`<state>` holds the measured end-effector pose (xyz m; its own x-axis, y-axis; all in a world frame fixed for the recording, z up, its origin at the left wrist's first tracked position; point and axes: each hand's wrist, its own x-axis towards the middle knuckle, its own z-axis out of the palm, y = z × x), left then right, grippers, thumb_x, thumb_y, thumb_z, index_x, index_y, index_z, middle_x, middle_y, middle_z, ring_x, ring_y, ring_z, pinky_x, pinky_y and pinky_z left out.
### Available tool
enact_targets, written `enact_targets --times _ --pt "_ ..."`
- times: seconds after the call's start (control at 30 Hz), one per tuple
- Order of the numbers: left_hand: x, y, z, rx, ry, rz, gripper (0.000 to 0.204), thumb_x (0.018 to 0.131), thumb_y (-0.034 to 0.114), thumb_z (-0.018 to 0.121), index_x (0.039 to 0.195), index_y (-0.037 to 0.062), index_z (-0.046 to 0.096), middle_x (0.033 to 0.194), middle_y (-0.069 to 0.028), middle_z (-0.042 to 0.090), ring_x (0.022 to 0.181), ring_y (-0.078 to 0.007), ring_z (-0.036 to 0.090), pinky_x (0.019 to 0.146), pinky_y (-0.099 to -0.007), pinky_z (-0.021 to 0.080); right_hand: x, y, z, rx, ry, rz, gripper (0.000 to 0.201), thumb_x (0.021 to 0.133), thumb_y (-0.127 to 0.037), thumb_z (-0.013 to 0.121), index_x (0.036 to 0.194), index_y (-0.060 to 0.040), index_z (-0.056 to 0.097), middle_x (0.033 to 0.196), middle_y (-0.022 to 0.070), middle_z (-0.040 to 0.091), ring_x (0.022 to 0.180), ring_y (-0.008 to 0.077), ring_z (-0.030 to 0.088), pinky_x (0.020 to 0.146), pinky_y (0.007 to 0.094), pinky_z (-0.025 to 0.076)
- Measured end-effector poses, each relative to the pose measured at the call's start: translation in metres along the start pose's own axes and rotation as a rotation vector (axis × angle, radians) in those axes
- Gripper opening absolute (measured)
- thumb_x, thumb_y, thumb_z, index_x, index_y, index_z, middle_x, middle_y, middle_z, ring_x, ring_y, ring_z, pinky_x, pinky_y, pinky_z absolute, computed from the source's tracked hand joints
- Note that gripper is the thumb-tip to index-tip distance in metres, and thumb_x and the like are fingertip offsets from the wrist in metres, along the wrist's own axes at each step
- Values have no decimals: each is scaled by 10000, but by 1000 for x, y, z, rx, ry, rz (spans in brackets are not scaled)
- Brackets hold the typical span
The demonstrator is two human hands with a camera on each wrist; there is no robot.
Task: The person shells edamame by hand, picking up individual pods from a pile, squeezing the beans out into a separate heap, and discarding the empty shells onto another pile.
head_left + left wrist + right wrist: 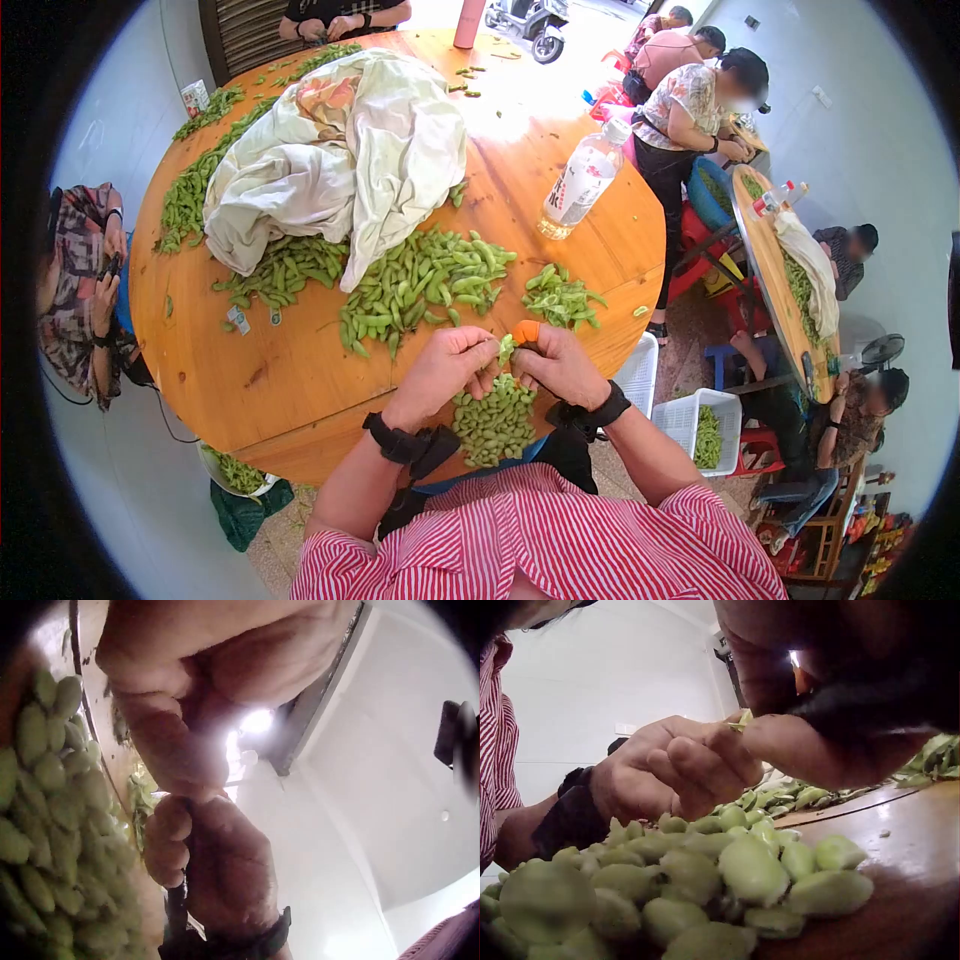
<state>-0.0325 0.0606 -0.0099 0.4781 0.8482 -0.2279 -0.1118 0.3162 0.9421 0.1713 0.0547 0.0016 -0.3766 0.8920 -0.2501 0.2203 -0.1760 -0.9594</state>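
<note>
Both hands meet over the near edge of the table, fingertips together on a green bean pod (507, 347). My left hand (450, 368) pinches one side of it between thumb and curled fingers. The right hand (562, 368) pinches the other side; an orange cover (526, 332) shows on one of its fingers. In the right wrist view only a small pale bit of the pod (742, 720) sticks out between the fingertips. Below the hands lies a heap of shelled green beans (493, 425). Unshelled pods (430, 280) are piled beyond the left hand.
A small pile of pods or husks (562, 297) lies beyond the right hand. A white cloth (340, 150) covers more pods. A drink bottle (585, 180) stands to the right. White baskets (680, 425) are on the floor; other people sit around nearby tables.
</note>
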Motion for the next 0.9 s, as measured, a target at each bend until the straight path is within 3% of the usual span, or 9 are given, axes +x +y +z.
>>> enact_targets --times 0.13,0.3,0.4,0.53,0.63,0.7,0.77,0.8,0.9 --pt "-1 2 1 -122 -3 -29 222 1006 195 510 965 7 620 745 -26 616 564 -87 582 499 -214 484 -1 -6 1 21 11 -3 80 926 -77 535 945 -30 597 719 -35 569 584 49 521 534 214 430" --pt "1 -3 -1 -172 18 -52 239 1023 217 481 960 20 600 729 -16 594 571 -82 581 481 -210 469 4 -3 0 -288 26 -229 118 922 -126 575 910 -10 596 670 -2 534 595 79 502 547 262 418" --pt "1 -1 -1 -91 24 -54 252 1036 252 467 950 48 587 723 3 574 586 -74 560 488 -213 451 2 -9 2 -203 47 -71 165 914 -173 632 896 -13 598 652 18 519 607 81 509 555 273 425" --pt "-1 3 1 -23 -11 -43 272 1037 270 459 919 55 577 729 8 566 588 -67 537 491 -211 446 3 0 4 -226 131 -150 195 907 -195 668 883 -16 596 647 17 509 606 77 503 550 281 425" --pt "1 -3 0 45 -6 -54 278 1022 273 488 921 34 588 734 -14 575 604 -79 547 510 -229 448 -1 -8 4 -328 145 -186 195 895 -197 684 897 -21 601 651 65 538 585 131 529 552 301 434" --pt "3 -9 1 125 5 -51 278 1007 266 520 933 10 601 733 -35 583 619 -96 564 526 -250 453 -1 -13 2 -560 111 -313 192 873 -193 693 909 -27 603 681 129 580 598 250 585 565 348 456" --pt "5 -15 7 349 222 278 263 970 239 577 960 -21 609 731 -76 598 633 -148 588 584 -311 466 -1 -15 1 -631 125 -337 195 864 -204 694 904 -33 609 705 153 591 634 301 598 577 376 464" --pt "2 -10 9 393 256 283 241 941 205 609 1000 -28 613 737 -127 621 681 -204 627 645 -359 474 -1 -15 1 -698 131 -353 199 855 -215 695 898 -38 614 728 178 601 670 352 611 588 403 473" --pt "2 -9 8 567 253 416 213 955 195 591 1009 -9 617 743 -149 639 667 -226 646 625 -355 483 1 -13 4 -749 124 -380 199 858 -243 685 876 -54 624 721 169 603 697 360 625 593 428 478"
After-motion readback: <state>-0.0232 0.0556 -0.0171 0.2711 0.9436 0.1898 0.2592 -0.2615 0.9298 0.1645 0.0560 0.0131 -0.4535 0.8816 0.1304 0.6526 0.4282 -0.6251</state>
